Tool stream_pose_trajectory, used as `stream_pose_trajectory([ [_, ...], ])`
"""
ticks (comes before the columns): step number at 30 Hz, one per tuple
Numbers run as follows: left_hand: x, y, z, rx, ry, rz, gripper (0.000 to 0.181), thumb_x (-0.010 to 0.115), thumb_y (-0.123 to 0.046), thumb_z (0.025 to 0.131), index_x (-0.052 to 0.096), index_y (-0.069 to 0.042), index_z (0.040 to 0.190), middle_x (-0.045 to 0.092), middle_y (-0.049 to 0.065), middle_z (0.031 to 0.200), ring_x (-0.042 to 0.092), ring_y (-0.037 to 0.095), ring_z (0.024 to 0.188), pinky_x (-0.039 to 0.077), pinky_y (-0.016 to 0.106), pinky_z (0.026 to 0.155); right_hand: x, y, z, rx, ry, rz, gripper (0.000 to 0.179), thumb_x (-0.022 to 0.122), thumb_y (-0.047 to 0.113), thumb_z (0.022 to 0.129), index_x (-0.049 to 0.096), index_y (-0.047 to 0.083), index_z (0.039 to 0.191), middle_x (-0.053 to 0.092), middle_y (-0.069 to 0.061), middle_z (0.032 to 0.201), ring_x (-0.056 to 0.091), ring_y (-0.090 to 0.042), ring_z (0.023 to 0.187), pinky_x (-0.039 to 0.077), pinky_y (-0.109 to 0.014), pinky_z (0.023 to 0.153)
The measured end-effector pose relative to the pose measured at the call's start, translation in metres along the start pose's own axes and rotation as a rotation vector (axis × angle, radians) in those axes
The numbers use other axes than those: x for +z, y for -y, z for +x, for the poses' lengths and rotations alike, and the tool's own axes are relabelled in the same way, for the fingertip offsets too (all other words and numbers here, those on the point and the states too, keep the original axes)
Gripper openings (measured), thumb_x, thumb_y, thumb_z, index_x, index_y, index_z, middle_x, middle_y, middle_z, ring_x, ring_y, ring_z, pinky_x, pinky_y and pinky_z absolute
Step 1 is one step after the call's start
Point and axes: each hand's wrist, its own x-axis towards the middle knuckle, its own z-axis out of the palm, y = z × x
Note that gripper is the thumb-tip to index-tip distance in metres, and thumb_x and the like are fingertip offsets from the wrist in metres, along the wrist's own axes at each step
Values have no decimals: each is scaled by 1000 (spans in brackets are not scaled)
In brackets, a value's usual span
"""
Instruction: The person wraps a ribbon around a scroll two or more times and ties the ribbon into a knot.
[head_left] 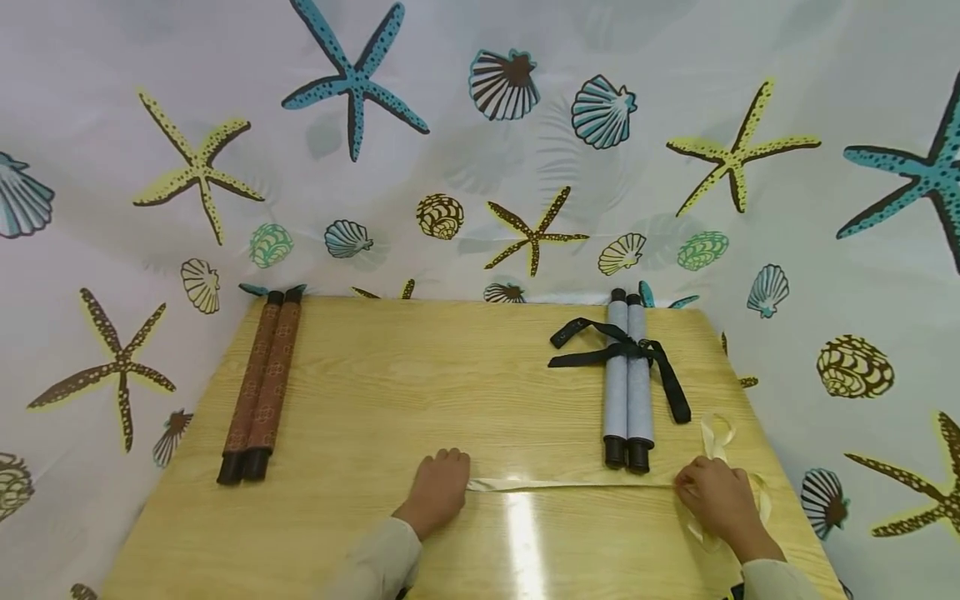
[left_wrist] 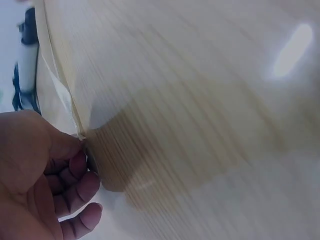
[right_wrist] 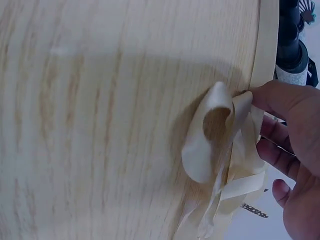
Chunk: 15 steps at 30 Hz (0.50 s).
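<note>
A cream ribbon (head_left: 570, 484) runs straight across the wooden table between both hands. My left hand (head_left: 438, 490) pinches its left end between thumb and finger, low over the tabletop. In the left wrist view the ribbon (left_wrist: 62, 92) twists slightly near those fingertips. At the other side my right hand (head_left: 717, 500) pinches the ribbon, and loose loops (right_wrist: 200, 150) of it lie around that hand. Just beyond the stretched part lies a pair of grey-blue scrolls (head_left: 628, 400), tied round with a black ribbon (head_left: 592, 357) whose ends hang loose.
A pair of reddish-brown patterned scrolls (head_left: 262, 383) with black ends lies at the table's left side. The light wooden table (head_left: 420, 375) meets a white cloth (head_left: 442, 167) printed with starfish and shells at the back and sides.
</note>
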Motion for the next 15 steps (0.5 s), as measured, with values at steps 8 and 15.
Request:
stream_pose_trajectory([
  [8, 3, 101, -52, -228, -50, -35, 12, 70, -2, 83, 59, -4, 89, 61, 10, 83, 61, 28, 76, 51, 43, 60, -5, 4, 3, -21, -35, 1, 5, 78, 20, 82, 74, 22, 81, 67, 5, 86, 57, -20, 81, 35, -46, 72],
  [15, -2, 189, -110, -411, 79, -142, 8, 58, 0, 85, 59, 5, 92, 61, 18, 86, 63, 36, 74, 51, 50, 58, -8, 7, 3, -12, -12, 19, 6, 78, 22, 83, 72, 22, 82, 66, 7, 84, 61, -23, 83, 36, -55, 79],
])
